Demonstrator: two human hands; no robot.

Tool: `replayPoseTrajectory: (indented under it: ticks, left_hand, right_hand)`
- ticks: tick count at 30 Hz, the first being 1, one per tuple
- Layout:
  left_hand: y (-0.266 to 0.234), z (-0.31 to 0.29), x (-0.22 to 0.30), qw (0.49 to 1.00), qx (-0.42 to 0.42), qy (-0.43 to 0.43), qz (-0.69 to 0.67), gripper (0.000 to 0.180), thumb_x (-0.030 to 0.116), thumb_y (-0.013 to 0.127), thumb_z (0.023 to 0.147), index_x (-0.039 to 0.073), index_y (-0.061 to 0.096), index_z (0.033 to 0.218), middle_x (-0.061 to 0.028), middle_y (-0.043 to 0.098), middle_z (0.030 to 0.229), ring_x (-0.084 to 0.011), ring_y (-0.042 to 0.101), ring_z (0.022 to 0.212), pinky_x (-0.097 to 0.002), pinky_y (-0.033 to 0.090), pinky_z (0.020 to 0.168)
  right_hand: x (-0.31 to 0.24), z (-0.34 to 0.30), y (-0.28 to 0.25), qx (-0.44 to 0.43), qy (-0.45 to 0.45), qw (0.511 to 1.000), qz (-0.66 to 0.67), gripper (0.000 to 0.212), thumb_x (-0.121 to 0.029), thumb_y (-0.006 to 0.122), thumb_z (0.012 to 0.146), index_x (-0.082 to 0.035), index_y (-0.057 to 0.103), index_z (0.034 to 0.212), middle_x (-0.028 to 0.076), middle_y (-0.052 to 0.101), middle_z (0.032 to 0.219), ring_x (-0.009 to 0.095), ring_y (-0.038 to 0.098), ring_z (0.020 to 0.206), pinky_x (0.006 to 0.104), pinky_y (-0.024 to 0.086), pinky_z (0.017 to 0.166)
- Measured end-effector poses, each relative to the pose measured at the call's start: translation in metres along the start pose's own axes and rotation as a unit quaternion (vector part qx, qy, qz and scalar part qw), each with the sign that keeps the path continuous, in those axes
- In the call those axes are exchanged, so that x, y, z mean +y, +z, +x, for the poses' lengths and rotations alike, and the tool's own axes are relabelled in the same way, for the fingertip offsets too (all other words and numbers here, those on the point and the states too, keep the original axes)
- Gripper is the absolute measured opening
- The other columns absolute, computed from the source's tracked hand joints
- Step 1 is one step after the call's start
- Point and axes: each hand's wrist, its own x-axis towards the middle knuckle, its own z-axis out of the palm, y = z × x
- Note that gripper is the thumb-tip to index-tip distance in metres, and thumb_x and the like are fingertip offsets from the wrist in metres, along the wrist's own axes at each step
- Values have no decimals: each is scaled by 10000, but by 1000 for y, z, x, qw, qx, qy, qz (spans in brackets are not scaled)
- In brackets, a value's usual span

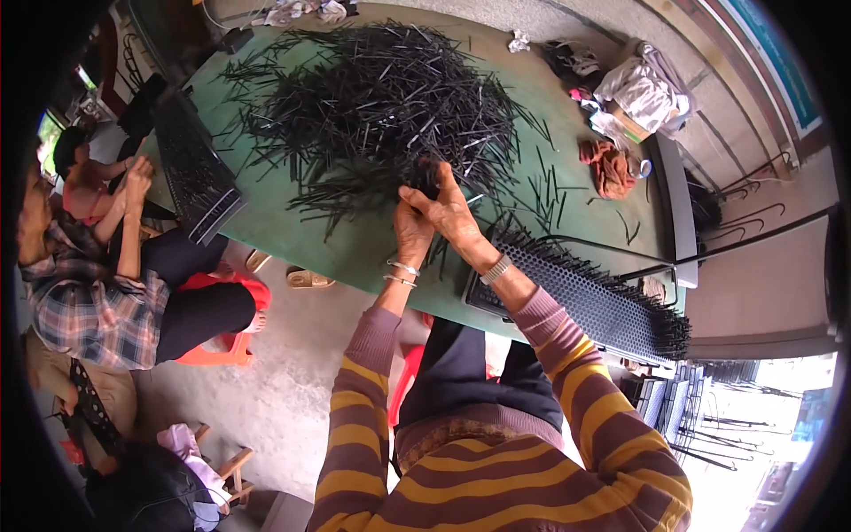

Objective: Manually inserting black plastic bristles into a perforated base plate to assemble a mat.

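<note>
At the near edge of the pile, my two hands are close together. My left hand (412,232) and my right hand (454,217) are both closed around a small bunch of thin black strips (425,176). Fingers hide most of the bunch. Just beyond them rises a big tangled heap of black strips (381,97) on the green tabletop (310,244). Right of my right wrist lies a perforated black tray (567,288), with many thin black strips standing out along its edges.
A similar black rack (199,182) leans at the table's left edge, beside a seated person in a plaid shirt (97,297). A brown cloth (610,168) and a silvery bag (640,93) lie at the far right. A metal rod frame (612,255) crosses above the tray.
</note>
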Motion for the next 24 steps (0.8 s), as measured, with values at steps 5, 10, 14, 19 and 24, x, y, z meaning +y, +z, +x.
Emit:
replayPoseTrajectory:
  ticks: [5, 10, 14, 19, 24]
  left_hand:
    - [9, -6, 6, 999, 35, 2, 8, 287, 197, 646, 901, 19, 525, 1091, -42, 641, 1028, -141, 594, 992, -290, 476, 859]
    - [-1, -8, 52, 998, 36, -52, -9, 456, 254, 686, 866, 40, 486, 1215, -78, 651, 1075, -160, 612, 1005, -299, 478, 859]
    - [-3, -14, 36, 999, 33, -18, 5, 500, 254, 691, 856, 45, 477, 1257, -63, 642, 1088, -143, 603, 998, -302, 477, 858]
    - [-23, -10, 29, 999, 32, -11, 38, 337, 185, 736, 804, -5, 615, 1054, -61, 657, 1022, -145, 602, 912, -306, 480, 825]
    - [-40, 24, 35, 962, 124, -115, -213, 107, 79, 675, 817, 57, 604, 894, -68, 630, 702, -174, 615, 630, -307, 516, 577]
  right_hand:
    - [-9, -4, -2, 22, -47, 998, -27, 492, -166, 707, 877, -79, 446, 1285, 60, 532, 1110, 130, 483, 1015, 274, 423, 912]
    - [-5, -4, 4, 27, -36, 997, -69, 414, -229, 661, 903, -53, 495, 1240, 133, 588, 1045, 197, 548, 958, 311, 458, 845]
    - [-11, -7, 2, -31, -35, 994, -99, 349, -200, 615, 939, -55, 497, 1233, 99, 614, 921, 160, 565, 871, 303, 468, 798]
    - [-40, -6, -13, -102, 1, 995, -8, 761, -306, 666, 913, -116, 212, 1493, 218, 371, 1363, 252, 514, 1130, 335, 491, 890]
    - [-33, -2, -56, -269, -44, 917, -289, 194, -16, 534, 772, -7, 625, 943, 52, 606, 712, 120, 560, 671, 310, 469, 615]
